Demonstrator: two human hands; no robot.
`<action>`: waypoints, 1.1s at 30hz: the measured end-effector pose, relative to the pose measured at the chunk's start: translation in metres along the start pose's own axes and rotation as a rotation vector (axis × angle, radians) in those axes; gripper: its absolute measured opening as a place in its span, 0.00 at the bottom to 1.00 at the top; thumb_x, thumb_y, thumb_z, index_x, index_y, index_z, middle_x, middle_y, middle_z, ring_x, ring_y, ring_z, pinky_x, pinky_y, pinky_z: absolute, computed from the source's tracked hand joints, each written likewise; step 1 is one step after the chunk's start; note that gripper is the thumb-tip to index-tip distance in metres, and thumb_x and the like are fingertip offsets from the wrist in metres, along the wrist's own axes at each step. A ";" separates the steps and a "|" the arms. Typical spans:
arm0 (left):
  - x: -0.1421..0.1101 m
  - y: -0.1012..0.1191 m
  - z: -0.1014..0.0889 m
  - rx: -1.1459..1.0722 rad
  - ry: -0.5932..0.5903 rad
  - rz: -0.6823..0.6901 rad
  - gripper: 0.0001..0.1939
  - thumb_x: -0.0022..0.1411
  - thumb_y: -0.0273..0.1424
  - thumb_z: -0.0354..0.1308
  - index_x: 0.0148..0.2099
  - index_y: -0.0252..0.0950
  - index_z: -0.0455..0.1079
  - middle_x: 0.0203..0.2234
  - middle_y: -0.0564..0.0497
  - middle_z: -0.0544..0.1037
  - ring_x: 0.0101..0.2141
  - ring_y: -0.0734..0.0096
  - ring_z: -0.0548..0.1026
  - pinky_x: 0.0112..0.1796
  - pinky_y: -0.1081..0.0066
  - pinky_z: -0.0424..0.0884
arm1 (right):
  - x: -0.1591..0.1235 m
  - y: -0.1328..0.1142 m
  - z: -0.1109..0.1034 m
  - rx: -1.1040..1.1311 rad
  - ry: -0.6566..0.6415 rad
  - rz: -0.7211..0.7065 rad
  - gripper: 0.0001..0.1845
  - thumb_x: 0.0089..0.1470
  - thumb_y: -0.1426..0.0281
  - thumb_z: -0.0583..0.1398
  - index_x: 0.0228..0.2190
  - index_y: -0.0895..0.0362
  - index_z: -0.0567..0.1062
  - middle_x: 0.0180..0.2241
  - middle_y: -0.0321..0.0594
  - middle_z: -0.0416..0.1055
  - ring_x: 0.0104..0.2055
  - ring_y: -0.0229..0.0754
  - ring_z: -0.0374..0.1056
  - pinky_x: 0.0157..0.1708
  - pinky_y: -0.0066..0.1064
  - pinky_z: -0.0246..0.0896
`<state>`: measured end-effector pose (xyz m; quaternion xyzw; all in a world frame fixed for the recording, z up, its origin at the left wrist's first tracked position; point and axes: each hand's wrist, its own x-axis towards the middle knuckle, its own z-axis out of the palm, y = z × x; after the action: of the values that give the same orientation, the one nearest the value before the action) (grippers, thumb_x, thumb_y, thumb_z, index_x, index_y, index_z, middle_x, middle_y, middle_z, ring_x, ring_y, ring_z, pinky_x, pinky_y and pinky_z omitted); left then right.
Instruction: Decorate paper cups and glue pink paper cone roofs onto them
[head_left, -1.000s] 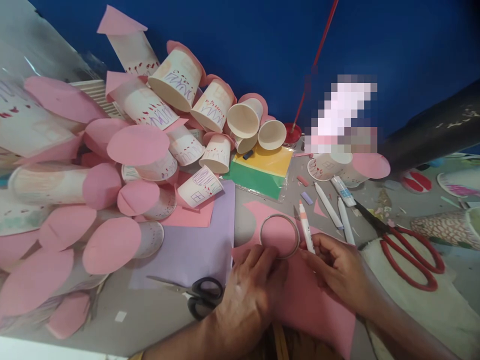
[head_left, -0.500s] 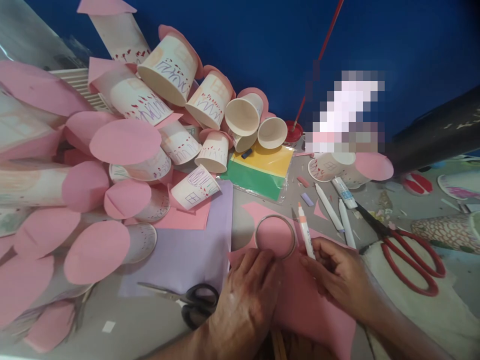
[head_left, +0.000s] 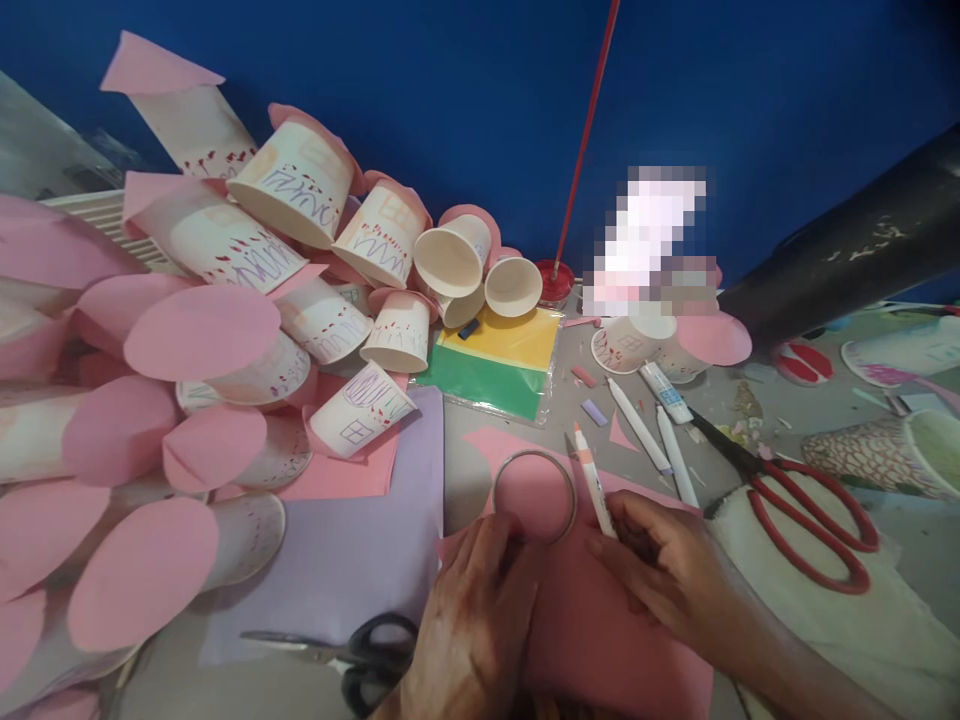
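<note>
A thin round ring (head_left: pixel 498 478) lies on a sheet of pink paper (head_left: pixel 600 630). Bent over its near left edge, my left hand (head_left: pixel 476 610) has its fingers closed on the rim; some fingertips are hidden. My right hand (head_left: pixel 667 560) grips a white marker (head_left: pixel 595 490) between thumb and fingers, to the right of the ring. The marker's orange tip points up and away from me, apart from the ring. Black-handled scissors (head_left: pixel 375 650) lie beside my left hand, partly covered by it.
Paper cups (head_left: pixel 296 180) with pink paper tops are piled at left. Purple paper (head_left: pixel 337 550) lies in front of them. White markers (head_left: pixel 637 425), a tube (head_left: pixel 666 392) and large red-handled scissors (head_left: pixel 814 520) lie at right. Behind is a blue panel (head_left: pixel 420 90).
The whole view has shifted, so most things appear further left and lower. Both hands keep their holds, with the marker in nearly the same place beside the ring.
</note>
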<state>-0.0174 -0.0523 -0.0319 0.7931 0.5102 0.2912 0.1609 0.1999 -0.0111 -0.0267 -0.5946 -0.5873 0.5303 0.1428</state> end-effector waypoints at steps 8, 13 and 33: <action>-0.001 -0.003 0.007 0.005 0.016 -0.046 0.16 0.74 0.26 0.42 0.47 0.38 0.72 0.36 0.46 0.73 0.34 0.65 0.74 0.34 0.68 0.73 | 0.000 0.001 -0.001 -0.016 -0.026 0.010 0.20 0.59 0.57 0.61 0.24 0.52 0.61 0.19 0.27 0.56 0.20 0.34 0.58 0.19 0.25 0.52; 0.001 -0.002 0.008 0.021 0.025 -0.050 0.16 0.74 0.26 0.42 0.46 0.38 0.72 0.36 0.47 0.73 0.33 0.66 0.73 0.32 0.70 0.71 | -0.001 0.000 -0.001 -0.045 -0.006 -0.012 0.20 0.61 0.56 0.60 0.24 0.52 0.61 0.18 0.27 0.58 0.20 0.34 0.59 0.20 0.25 0.51; 0.002 0.000 0.010 0.127 0.186 0.009 0.12 0.64 0.15 0.53 0.34 0.35 0.72 0.35 0.47 0.72 0.36 0.64 0.68 0.38 0.64 0.67 | -0.004 -0.065 -0.040 0.123 0.210 -0.391 0.20 0.56 0.55 0.67 0.47 0.50 0.80 0.27 0.37 0.73 0.25 0.38 0.68 0.25 0.28 0.67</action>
<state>-0.0109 -0.0503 -0.0394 0.7735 0.5369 0.3312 0.0610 0.1977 0.0210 0.0424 -0.5115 -0.6399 0.4626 0.3389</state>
